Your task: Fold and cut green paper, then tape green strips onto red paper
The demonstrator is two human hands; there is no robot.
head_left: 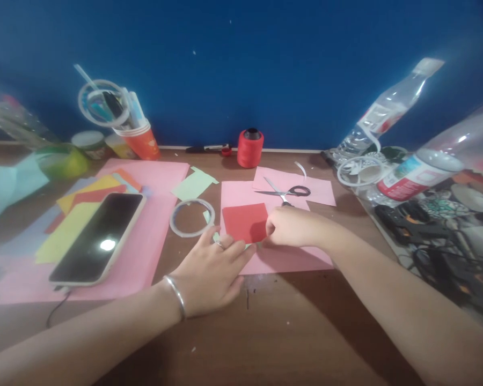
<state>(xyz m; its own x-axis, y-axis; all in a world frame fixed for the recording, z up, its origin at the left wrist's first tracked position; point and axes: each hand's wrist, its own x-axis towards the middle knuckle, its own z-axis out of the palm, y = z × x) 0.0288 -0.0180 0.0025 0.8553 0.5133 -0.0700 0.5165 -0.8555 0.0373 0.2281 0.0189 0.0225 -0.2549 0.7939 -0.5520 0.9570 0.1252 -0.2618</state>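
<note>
Still flat on pink paper [282, 260], red square [244, 221] pinched at its edge by right hand [293, 228], left hand [213, 271] spread beside; likely to slip or crease crooked.

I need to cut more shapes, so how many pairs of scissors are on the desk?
1: the scissors lie on pink paper just beyond the right hand. Others may be hidden in the cup.

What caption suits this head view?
Two hands, left hand and right hand, press a red paper square near scissors.
</note>
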